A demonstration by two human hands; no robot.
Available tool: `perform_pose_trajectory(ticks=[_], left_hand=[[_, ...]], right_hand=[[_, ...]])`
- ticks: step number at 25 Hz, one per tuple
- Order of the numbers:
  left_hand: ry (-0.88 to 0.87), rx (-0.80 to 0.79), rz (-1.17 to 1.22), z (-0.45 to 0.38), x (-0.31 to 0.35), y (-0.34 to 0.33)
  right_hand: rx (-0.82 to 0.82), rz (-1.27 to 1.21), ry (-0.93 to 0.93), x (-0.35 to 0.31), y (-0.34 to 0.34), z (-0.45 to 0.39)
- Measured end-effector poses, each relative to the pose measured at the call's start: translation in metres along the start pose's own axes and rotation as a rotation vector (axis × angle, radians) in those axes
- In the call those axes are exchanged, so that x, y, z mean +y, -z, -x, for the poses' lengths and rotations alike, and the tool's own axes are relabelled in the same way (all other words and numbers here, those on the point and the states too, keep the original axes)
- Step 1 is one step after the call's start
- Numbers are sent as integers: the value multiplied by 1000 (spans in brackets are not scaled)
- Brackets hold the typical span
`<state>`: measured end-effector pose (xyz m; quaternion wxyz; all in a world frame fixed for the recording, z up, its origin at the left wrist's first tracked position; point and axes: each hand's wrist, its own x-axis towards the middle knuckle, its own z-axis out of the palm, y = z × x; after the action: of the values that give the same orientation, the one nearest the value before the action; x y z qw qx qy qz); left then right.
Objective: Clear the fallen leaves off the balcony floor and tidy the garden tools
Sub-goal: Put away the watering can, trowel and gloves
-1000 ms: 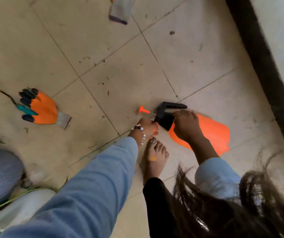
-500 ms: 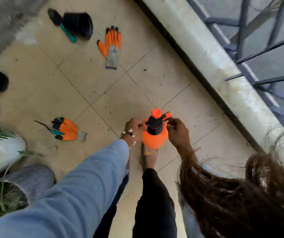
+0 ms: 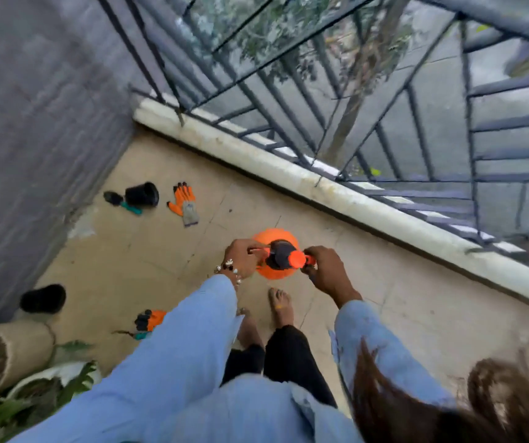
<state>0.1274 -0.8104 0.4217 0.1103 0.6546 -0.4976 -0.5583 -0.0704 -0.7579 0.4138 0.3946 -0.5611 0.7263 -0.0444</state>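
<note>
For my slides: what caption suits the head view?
Both hands, left hand and right hand, grip an orange sprayer above the balcony floor.

The spray bottle [image 3: 276, 251] looks like smooth orange plastic with a black plastic top. The balcony floor [image 3: 148, 260] is dull tan tile, scuffed and a bit dirty. The glove [image 3: 184, 203] near the wall corner looks like grey cloth with an orange rubbery coat. The railing [image 3: 288, 100] is dark painted metal. The sleeves [image 3: 173, 346] are soft blue cloth.
</note>
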Motion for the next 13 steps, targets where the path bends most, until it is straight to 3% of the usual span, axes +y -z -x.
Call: perform_pose_trajectory(ticks=[4, 6, 13], left_hand=[[207, 61, 402, 39, 60, -43], [298, 14, 504, 54, 88, -75], [266, -448, 257, 93, 161, -224]], right_hand=[[200, -190, -79, 17, 27, 63], [292, -294, -156, 33, 37, 94], [586, -604, -444, 151, 81, 203]])
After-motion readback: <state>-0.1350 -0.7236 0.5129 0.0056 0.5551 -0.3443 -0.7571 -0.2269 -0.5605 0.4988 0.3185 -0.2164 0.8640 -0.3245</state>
